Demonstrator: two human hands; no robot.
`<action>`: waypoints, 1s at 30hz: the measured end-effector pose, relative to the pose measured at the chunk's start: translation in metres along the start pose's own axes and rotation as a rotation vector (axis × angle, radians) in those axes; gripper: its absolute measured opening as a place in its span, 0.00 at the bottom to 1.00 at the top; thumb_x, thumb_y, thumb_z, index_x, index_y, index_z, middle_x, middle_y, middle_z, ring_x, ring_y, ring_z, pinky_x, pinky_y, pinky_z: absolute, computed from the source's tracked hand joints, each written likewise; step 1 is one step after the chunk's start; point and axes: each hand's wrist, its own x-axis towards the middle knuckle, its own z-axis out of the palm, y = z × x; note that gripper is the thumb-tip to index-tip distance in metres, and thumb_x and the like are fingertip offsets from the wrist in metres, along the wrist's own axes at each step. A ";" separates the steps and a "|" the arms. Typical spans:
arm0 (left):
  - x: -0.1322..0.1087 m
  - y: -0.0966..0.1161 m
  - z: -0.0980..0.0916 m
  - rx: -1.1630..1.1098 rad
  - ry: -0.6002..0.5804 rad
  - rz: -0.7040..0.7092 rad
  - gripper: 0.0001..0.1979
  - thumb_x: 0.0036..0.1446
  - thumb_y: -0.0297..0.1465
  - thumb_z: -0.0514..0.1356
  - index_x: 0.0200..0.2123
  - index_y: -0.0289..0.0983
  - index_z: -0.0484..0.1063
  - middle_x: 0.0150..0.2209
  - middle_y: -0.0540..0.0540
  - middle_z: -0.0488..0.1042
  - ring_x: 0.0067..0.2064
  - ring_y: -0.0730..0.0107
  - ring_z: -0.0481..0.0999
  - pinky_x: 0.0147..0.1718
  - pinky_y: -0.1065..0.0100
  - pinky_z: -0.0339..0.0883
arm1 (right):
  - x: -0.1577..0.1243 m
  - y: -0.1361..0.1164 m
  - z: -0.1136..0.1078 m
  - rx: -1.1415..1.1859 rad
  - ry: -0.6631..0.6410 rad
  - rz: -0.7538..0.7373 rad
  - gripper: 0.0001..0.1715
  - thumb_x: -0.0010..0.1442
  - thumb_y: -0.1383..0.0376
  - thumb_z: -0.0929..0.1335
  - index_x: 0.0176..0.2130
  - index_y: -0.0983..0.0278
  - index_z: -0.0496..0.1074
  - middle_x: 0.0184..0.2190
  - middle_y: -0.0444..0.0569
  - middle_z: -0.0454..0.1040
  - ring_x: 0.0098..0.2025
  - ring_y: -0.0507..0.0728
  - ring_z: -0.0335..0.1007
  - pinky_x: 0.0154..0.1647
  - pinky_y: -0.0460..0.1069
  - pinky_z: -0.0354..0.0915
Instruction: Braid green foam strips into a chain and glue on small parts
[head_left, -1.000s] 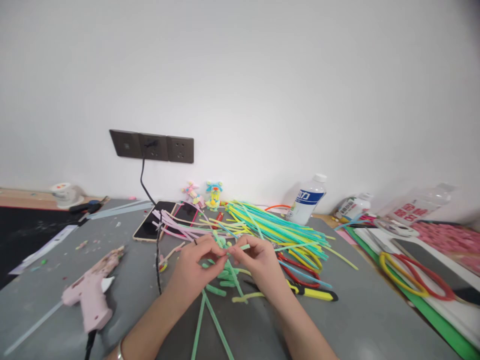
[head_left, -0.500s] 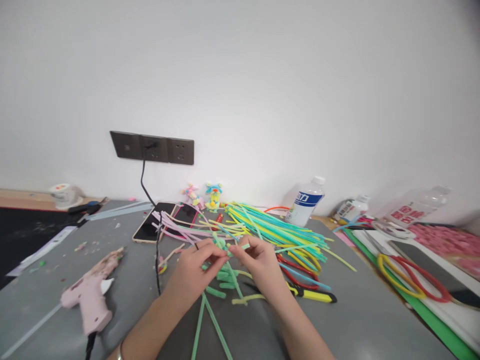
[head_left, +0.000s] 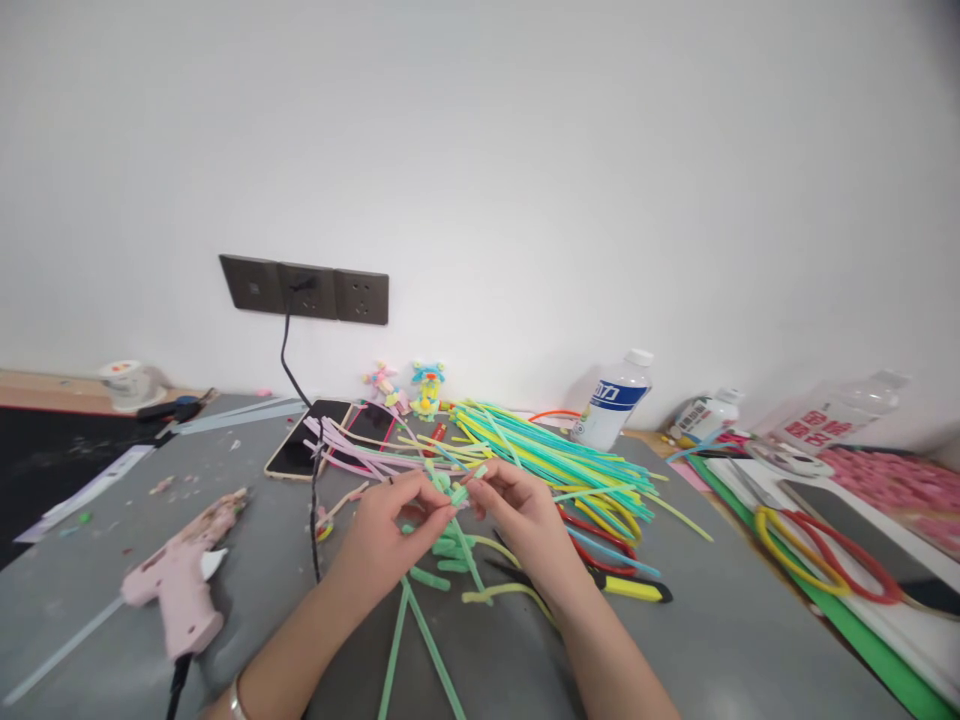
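Observation:
Just above the grey table, my left hand (head_left: 405, 515) pinches a light green pipe cleaner (head_left: 458, 495) that is bent into a small piece. My right hand (head_left: 517, 510) closes its fingertips on the other side of the same piece, and the two hands nearly meet. Part of it is hidden by the fingers. Below the hands lie short green curled pipe cleaner pieces (head_left: 454, 548) and long green stems (head_left: 431, 640). A pale yellow-green stem (head_left: 510, 590) curves beside my right wrist.
A bundle of yellow and turquoise pipe cleaners (head_left: 555, 455) lies behind. A pink glue gun (head_left: 180, 580) rests left; its black cord (head_left: 315, 500) hangs from the socket. Right are a yellow utility knife (head_left: 634, 588), scissors (head_left: 825, 550) and a bottle (head_left: 615, 400). Two pipe-cleaner figures (head_left: 427, 390) stand by the wall.
My right fingers have shifted slightly and turned around the green piece, and more of it shows between the hands. My left hand keeps its pinch. The camera view moved a little.

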 end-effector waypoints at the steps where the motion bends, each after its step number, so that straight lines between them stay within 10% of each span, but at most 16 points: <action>1: 0.001 0.002 -0.001 -0.091 -0.037 -0.052 0.10 0.59 0.35 0.59 0.28 0.36 0.71 0.26 0.50 0.70 0.28 0.73 0.69 0.26 0.74 0.65 | 0.000 -0.001 -0.001 0.007 -0.020 0.011 0.19 0.53 0.50 0.72 0.27 0.63 0.70 0.23 0.43 0.67 0.25 0.51 0.61 0.28 0.46 0.62; 8: 0.002 0.005 -0.001 -0.611 -0.300 -0.437 0.21 0.48 0.47 0.68 0.24 0.34 0.70 0.19 0.55 0.61 0.19 0.81 0.58 0.19 0.76 0.53 | -0.005 0.001 -0.007 0.135 -0.307 0.142 0.17 0.56 0.53 0.73 0.29 0.64 0.70 0.25 0.42 0.65 0.29 0.51 0.60 0.33 0.46 0.59; 14: 0.000 0.009 0.000 -0.795 -0.369 -0.585 0.20 0.41 0.42 0.73 0.31 0.34 0.76 0.27 0.48 0.73 0.25 0.78 0.69 0.23 0.76 0.64 | -0.007 -0.001 -0.003 0.208 -0.374 0.180 0.18 0.55 0.53 0.73 0.29 0.64 0.72 0.25 0.43 0.70 0.28 0.52 0.66 0.35 0.47 0.63; 30: 0.003 0.002 0.002 -0.672 -0.177 -0.540 0.14 0.48 0.38 0.70 0.32 0.33 0.78 0.28 0.47 0.75 0.27 0.75 0.74 0.23 0.76 0.67 | -0.001 0.001 0.002 0.171 -0.114 0.073 0.19 0.55 0.52 0.73 0.28 0.63 0.67 0.24 0.41 0.68 0.26 0.51 0.65 0.32 0.46 0.62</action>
